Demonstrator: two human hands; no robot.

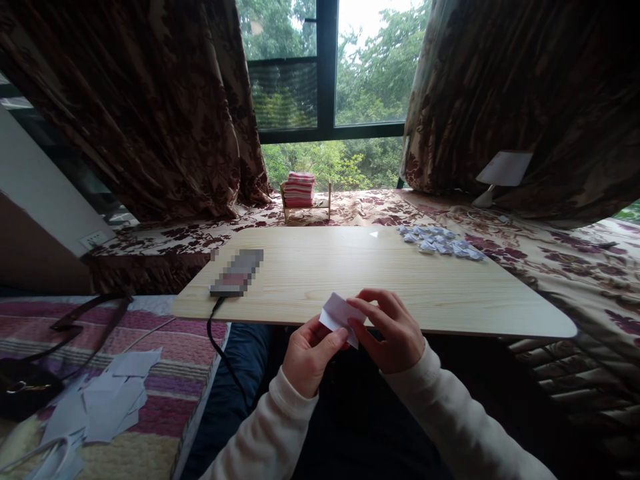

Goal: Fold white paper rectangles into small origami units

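A small white piece of paper point(336, 312), creased across its surface, is held up at the near edge of the wooden table point(320, 273). My left hand point(311, 353) pinches its lower left part between thumb and fingers. On the other side, my right hand point(393, 330) has its fingers closed on the paper's right edge. Small folded paper pieces point(440, 241) lie in a cluster at the table's far right corner, and a single small white piece point(373, 234) sits near the back edge.
A blurred-out device point(237, 273) with a black cable point(215, 333) lies on the table's left. Loose white paper sheets point(110, 400) and a dark bag point(30, 387) rest on the striped bed cover point(165, 387). Behind stand a small rack with folded cloths point(300, 189) and a lamp point(504, 168).
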